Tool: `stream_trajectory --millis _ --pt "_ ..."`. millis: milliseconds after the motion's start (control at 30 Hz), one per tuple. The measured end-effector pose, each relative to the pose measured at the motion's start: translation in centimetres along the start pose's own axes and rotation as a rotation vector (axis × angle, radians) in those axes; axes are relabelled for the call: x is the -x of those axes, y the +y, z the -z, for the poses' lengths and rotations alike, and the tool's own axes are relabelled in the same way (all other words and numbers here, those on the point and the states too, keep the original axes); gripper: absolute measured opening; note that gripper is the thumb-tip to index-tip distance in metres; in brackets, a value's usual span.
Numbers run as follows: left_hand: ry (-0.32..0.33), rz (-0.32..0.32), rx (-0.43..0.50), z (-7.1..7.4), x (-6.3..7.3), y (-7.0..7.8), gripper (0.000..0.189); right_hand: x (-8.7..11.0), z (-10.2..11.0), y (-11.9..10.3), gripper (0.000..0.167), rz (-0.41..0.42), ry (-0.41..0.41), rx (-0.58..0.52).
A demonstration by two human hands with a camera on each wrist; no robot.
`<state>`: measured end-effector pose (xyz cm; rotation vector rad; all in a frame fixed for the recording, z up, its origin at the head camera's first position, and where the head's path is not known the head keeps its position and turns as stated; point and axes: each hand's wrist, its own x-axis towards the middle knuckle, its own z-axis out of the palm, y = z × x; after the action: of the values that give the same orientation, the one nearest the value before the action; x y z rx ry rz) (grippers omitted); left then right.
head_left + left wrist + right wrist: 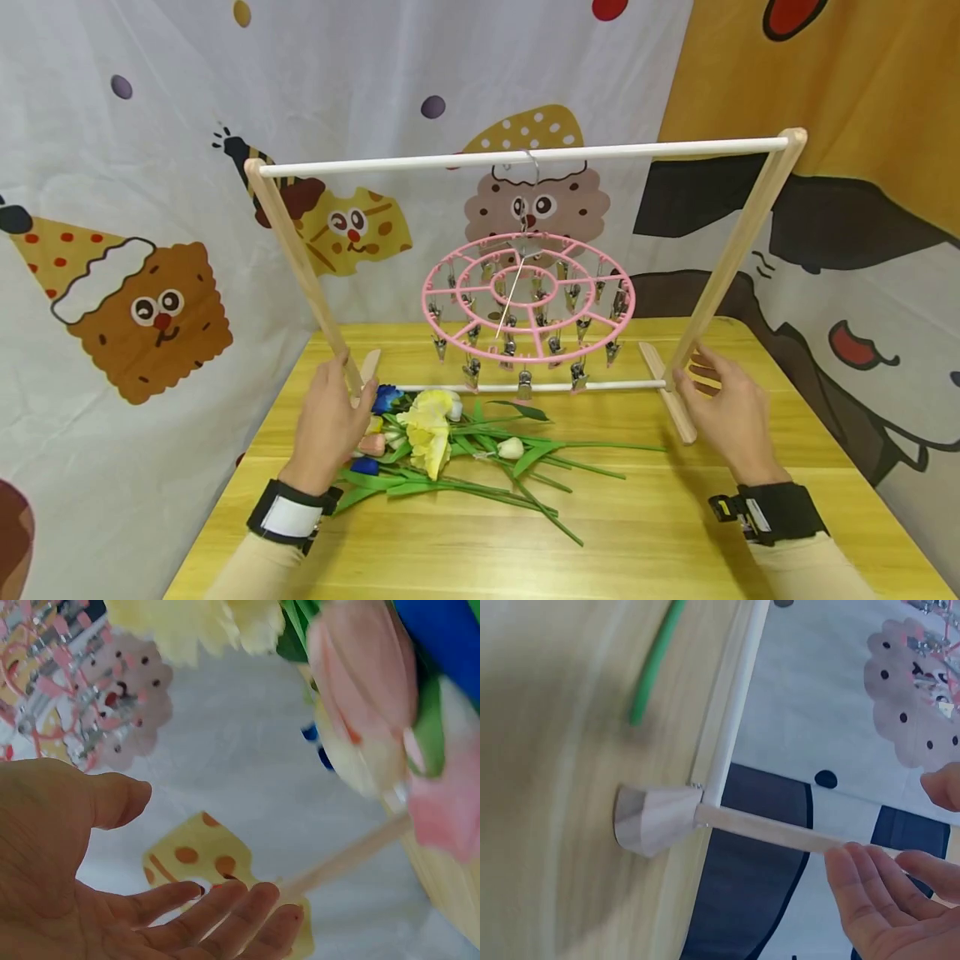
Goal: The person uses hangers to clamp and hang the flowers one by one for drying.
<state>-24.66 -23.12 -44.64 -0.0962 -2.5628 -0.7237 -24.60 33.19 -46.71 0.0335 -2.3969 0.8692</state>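
Observation:
A wooden rack with a white top bar stands on the table. From that bar hangs a pink round clip hanger with several metal clips. My left hand is beside the lower left post, its fingers loosely extended and thumb apart; contact with the post is unclear. At the right post, my right hand has its fingertips at the wood near the foot, thumb held away in the right wrist view. Artificial flowers, including a yellow bloom and a pink tulip, lie between the hands.
The wooden table carries the rack's feet and the flowers. A lower white bar joins the posts behind the stems. A printed cloth with cartoon figures hangs close behind and at both sides.

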Motion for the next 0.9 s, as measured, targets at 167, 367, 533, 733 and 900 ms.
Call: stream_trajectory --millis 167,367,533,733,900 --pt "0.037 -0.132 -0.01 -0.7 1.4 1.7 0.065 1.6 -0.6 -0.8 0.059 0.058 -0.016 -0.028" --pt "0.037 -0.205 -0.02 -1.7 2.8 3.7 0.055 3.1 -1.6 -1.7 0.053 0.132 -0.058 -0.035" --pt "-0.013 -0.242 -0.009 -2.4 3.7 5.5 0.051 4.0 -2.5 -2.0 0.048 0.194 -0.117 0.009" --pt "-0.067 -0.288 0.009 -3.7 4.5 6.9 0.045 4.8 -3.8 -3.1 0.04 0.213 -0.266 0.052" --pt "-0.1 -0.324 0.023 -4.9 5.0 7.7 0.041 5.2 -5.0 -3.5 0.033 0.214 -0.371 0.048"
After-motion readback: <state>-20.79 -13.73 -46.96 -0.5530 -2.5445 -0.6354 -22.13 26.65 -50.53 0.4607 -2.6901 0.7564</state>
